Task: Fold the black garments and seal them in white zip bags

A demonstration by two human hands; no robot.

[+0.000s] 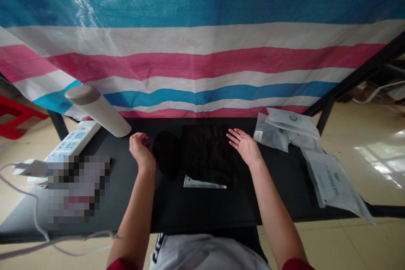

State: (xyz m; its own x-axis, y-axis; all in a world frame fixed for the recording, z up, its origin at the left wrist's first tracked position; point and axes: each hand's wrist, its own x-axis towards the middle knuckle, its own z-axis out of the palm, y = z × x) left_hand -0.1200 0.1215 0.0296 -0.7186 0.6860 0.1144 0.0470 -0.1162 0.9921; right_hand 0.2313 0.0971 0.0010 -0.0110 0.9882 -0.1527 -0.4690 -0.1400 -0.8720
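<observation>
A black cloth item [205,152] lies spread on the black table, with a darker rounded black piece [166,154] at its left end. From under its near edge shows a pale strip of a plastic bag [204,183]. Just left of the black pieces is my left hand [141,149], its fingers curled inward; whether anything is in them is hidden. My right hand [245,145] is at the right of the cloth, palm up with fingers spread, holding nothing.
Frosted plastic bags [292,124] lie at the table's right, one [337,183] overhanging the edge. At left are a white bottle [99,109], a power strip [76,139], a blurred-out object [79,190] and cables [36,211]. A striped sheet [196,42] hangs behind the table [177,215].
</observation>
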